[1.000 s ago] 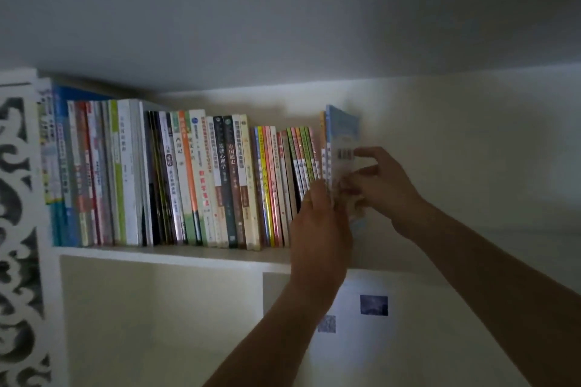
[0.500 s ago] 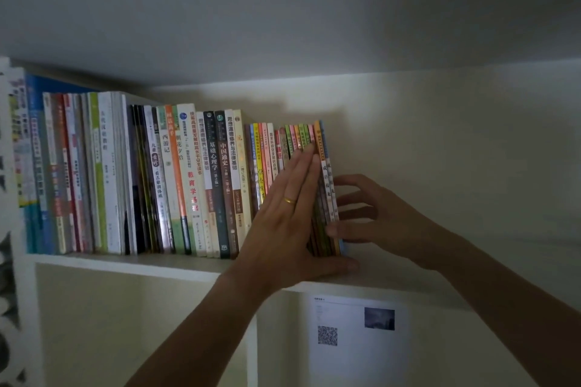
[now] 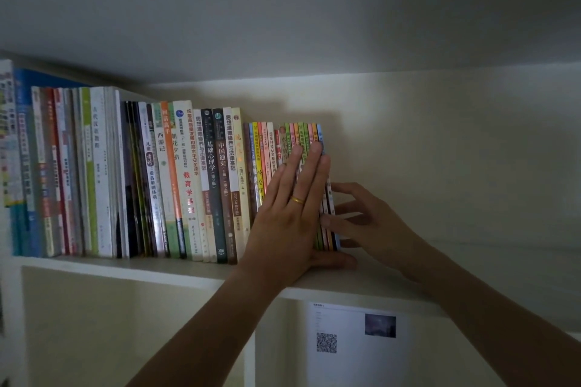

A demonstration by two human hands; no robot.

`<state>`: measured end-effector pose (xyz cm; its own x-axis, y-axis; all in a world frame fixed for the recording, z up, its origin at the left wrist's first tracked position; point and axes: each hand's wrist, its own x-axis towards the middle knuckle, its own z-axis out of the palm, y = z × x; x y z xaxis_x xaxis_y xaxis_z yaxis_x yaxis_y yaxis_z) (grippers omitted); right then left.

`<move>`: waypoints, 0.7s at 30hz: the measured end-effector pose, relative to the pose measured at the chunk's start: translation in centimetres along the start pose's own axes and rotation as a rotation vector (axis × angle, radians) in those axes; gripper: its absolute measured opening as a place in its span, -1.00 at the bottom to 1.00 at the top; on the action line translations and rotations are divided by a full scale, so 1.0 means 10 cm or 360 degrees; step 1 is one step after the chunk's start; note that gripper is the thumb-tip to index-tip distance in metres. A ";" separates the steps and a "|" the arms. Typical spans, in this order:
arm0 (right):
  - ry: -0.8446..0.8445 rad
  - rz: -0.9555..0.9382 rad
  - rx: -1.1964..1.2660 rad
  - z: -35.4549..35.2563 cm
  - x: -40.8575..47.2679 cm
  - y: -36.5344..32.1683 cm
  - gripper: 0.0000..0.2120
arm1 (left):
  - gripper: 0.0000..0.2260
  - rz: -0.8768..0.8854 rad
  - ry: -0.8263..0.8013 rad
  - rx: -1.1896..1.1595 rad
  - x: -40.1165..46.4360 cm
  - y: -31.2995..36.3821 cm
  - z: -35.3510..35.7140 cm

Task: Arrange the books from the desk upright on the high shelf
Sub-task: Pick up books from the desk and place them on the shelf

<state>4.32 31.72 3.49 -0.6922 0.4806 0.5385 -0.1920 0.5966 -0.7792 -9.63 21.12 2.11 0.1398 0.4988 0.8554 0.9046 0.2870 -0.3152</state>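
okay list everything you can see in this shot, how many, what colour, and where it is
books: several dozen, mixed colours, upright in a row on the left half of the shelf
shelf: one, white, across the middle
sheet: one, white with a QR code, under the shelf
ring: one, gold, on the left hand
left hand: flat, fingers straight on the spines at the row's right end
right hand: fingers spread, touching the outermost book

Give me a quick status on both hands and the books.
Left hand flat on thin book spines. Right hand open, fingertips bracing the row's end. Books upright on shelf. Nothing in the way.
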 end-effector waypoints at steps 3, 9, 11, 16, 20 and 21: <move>0.0014 -0.0014 -0.0132 0.02 -0.04 0.04 -0.51 | 0.26 -0.0005 0.0021 -0.0024 0.00 0.01 0.00; 0.0249 -0.0084 -0.0636 0.05 -0.26 0.00 -0.41 | 0.07 -0.0054 0.0114 -0.0262 -0.16 -0.01 -0.08; 0.0424 -0.0156 -0.0741 0.12 -0.41 -0.01 -0.47 | -0.12 -0.0112 0.0187 -0.0332 -0.29 -0.02 -0.11; 0.0687 -0.0549 -0.1151 0.60 -0.97 0.14 -0.65 | -0.40 0.0017 0.0159 -0.0498 -0.95 0.05 -0.21; 0.0733 -0.0850 -0.1206 1.14 -1.48 0.35 -0.74 | -0.49 -0.0042 0.0094 -0.0621 -1.80 0.04 -0.35; 0.0696 -0.0882 -0.1196 1.31 -1.59 0.43 -0.76 | -0.52 -0.0095 0.0074 -0.0642 -2.05 0.00 -0.36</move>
<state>5.42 18.21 -12.60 -0.2965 0.1180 0.9477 0.1814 0.9812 -0.0654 -11.09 7.91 -13.96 0.0922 0.4507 0.8879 0.9957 -0.0344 -0.0859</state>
